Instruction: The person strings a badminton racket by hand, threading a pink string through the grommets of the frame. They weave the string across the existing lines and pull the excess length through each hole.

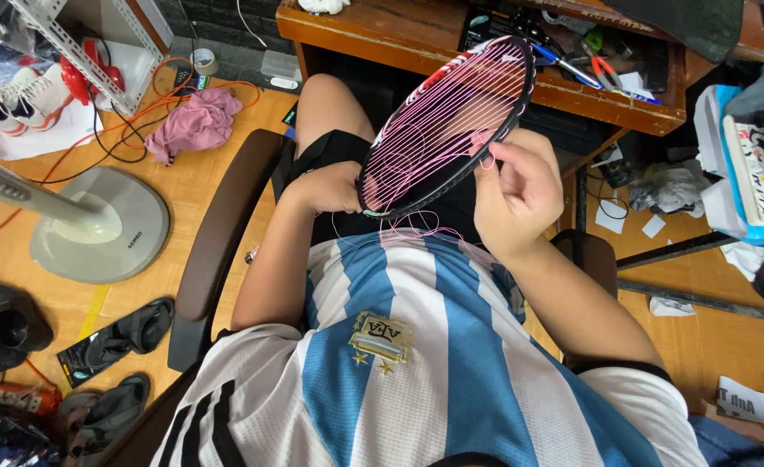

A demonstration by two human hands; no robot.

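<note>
The person sits in a brown chair (218,233) and holds a racket (447,125) over the lap, its dark frame tilted and its pink strings (438,121) facing up. The left hand (326,188) is closed around the near left edge of the frame, fingers wrapped under it. The right hand (520,195) is at the frame's right edge, thumb and fingertips pinched together on a loose pink string that loops just beside the rim. More slack string (425,229) trails from the near end of the racket onto the striped blue and white shirt (417,363).

Beyond the racket stands a wooden desk (382,35), with scissors (603,69) and small clutter on its lower shelf. On the floor at left sits a grey fan base (109,229), with a pink cloth (196,121) and orange cable (140,112) farther off and white shoes (23,95) at the far left. Dark sandals (122,333) lie near the chair on the left. At right, boxes and papers (754,182) pile up beside a metal bar (702,298) on the floor.
</note>
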